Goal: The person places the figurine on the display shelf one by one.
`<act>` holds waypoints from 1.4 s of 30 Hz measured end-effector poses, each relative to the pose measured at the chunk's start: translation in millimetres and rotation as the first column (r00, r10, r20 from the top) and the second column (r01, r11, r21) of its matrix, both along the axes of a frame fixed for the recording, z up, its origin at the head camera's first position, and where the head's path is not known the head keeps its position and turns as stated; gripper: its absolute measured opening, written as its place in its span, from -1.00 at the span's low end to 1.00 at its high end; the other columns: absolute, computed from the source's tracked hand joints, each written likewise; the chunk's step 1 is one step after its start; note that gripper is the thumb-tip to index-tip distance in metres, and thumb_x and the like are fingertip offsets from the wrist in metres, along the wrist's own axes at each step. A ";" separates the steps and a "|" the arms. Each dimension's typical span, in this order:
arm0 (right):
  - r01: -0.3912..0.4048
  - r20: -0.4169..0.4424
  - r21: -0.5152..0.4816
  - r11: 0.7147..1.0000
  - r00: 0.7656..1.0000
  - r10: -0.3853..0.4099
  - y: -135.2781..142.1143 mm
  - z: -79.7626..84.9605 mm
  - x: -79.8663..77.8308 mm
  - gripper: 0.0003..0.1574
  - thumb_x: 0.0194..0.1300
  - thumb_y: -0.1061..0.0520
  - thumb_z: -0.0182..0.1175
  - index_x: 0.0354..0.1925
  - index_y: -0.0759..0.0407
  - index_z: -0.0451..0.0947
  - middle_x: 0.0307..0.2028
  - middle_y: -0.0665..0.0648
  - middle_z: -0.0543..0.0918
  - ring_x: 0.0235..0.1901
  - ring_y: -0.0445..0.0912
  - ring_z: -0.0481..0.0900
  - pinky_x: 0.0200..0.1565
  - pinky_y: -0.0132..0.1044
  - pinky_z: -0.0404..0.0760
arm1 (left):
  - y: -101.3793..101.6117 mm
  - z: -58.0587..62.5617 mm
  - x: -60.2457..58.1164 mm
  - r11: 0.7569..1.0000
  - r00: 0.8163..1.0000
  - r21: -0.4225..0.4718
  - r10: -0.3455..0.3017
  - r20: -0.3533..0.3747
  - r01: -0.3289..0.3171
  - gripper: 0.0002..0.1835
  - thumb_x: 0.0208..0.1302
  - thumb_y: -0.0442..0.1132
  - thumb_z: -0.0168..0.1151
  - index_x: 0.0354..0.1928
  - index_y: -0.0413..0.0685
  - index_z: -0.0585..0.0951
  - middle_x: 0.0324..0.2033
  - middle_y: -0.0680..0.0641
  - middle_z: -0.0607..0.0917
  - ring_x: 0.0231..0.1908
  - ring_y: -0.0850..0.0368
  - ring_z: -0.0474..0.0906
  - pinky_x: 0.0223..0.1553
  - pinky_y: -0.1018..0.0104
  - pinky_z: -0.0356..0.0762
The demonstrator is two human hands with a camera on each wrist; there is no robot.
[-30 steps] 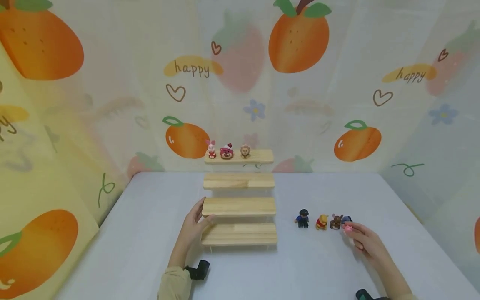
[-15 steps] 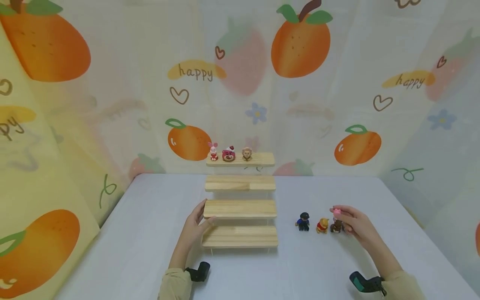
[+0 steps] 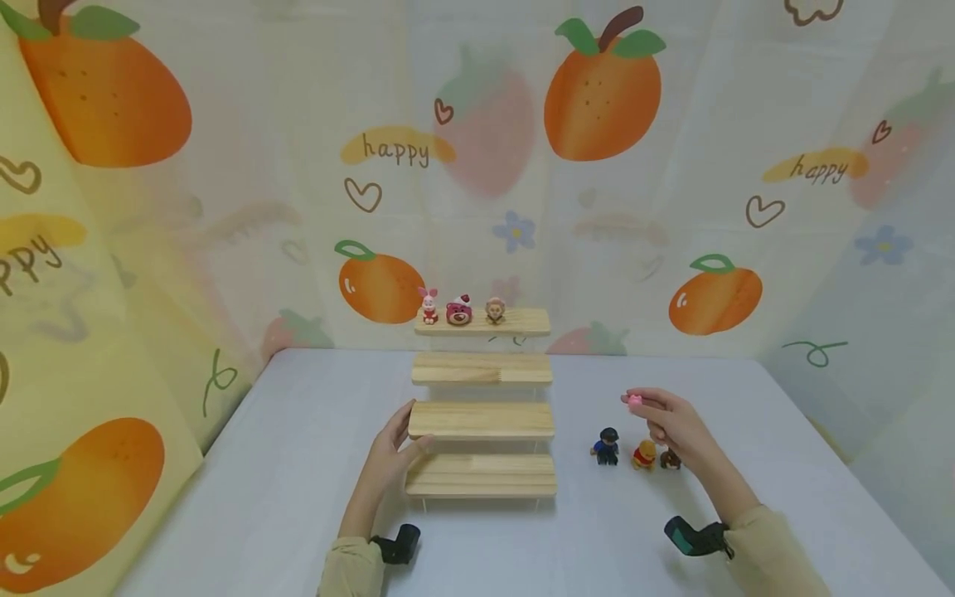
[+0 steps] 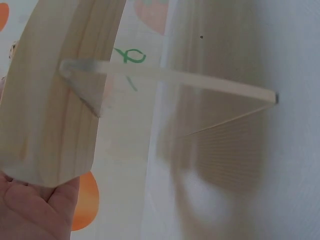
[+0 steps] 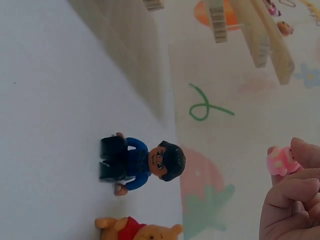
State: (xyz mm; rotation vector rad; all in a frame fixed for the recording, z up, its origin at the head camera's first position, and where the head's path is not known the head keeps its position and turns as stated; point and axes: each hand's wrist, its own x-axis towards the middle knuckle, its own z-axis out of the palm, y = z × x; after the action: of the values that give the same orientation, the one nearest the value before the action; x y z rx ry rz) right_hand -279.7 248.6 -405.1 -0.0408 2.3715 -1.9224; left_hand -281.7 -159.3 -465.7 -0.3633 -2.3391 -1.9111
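My right hand [image 3: 675, 423] pinches a small pink figurine [image 3: 635, 401] between thumb and fingers, raised above the row of toys. The right wrist view shows the pink toy with pale spots, partly covered by the fingers. My left hand [image 3: 388, 452] grips the left end of a tiered wooden display shelf [image 3: 481, 421], thumb at the front edge of the second board from the bottom. In the left wrist view part of that hand [image 4: 37, 207] shows at the board's end; its fingertips are hidden. A boy doll [image 3: 606, 448], a Winnie the Pooh figurine [image 3: 644, 455] and a brown figurine [image 3: 670, 458] stand below my right hand.
On the top board stand a piglet figurine [image 3: 429, 307], a dark pink bear figurine [image 3: 458, 311] and a lion-like figurine [image 3: 495, 311]. The shelf rests on a white table [image 3: 298, 464]. A fruit-printed curtain [image 3: 619, 215] hangs behind.
My right hand has lifted the pink figurine and carried it left and away from me, over the row of toys. My left hand stays on the shelf. The head view has tilted slightly.
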 end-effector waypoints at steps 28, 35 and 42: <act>-0.055 -0.247 -0.016 0.998 0.968 0.050 -65.4 60.7 -62.5 -0.53 0.23 0.11 0.15 0.00 0.42 0.39 -0.37 -0.05 0.61 -0.77 -0.25 0.12 -0.73 -0.46 0.13 | 0.2 -0.1 -0.8 0.999 0.999 -0.032 0.010 -0.037 -0.011 -0.25 0.10 -0.26 0.27 0.26 -0.40 0.14 0.21 -0.33 0.21 0.22 -0.15 0.10 0.20 0.11 0.06; -0.007 -0.391 0.037 0.999 0.920 0.021 -80.1 65.4 -74.0 -0.56 0.18 0.09 0.20 -0.03 0.33 0.49 -0.38 0.06 0.62 -0.80 -0.23 0.17 -0.77 -0.44 0.19 | -0.2 0.9 -1.2 0.999 0.999 -0.038 0.011 -0.032 -0.012 -0.24 0.10 -0.26 0.27 0.27 -0.39 0.12 0.23 -0.31 0.19 0.23 -0.14 0.08 0.21 0.11 0.04; -0.045 -0.362 -0.083 0.995 0.932 0.012 -93.0 61.2 -84.0 -0.57 0.19 0.19 0.18 -0.02 0.43 0.45 -0.36 0.18 0.63 -0.81 -0.22 0.17 -0.78 -0.45 0.18 | 0.2 -0.1 -0.8 0.999 0.998 -0.042 0.012 -0.057 -0.014 -0.26 0.11 -0.27 0.27 0.25 -0.43 0.14 0.20 -0.35 0.22 0.21 -0.19 0.11 0.19 0.06 0.06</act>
State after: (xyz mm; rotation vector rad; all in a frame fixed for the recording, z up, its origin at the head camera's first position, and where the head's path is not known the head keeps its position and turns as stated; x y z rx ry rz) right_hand -363.7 155.6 -344.0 -0.4734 2.4739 -2.1674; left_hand -282.5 -159.1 -465.8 -0.3996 -2.3433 -1.8228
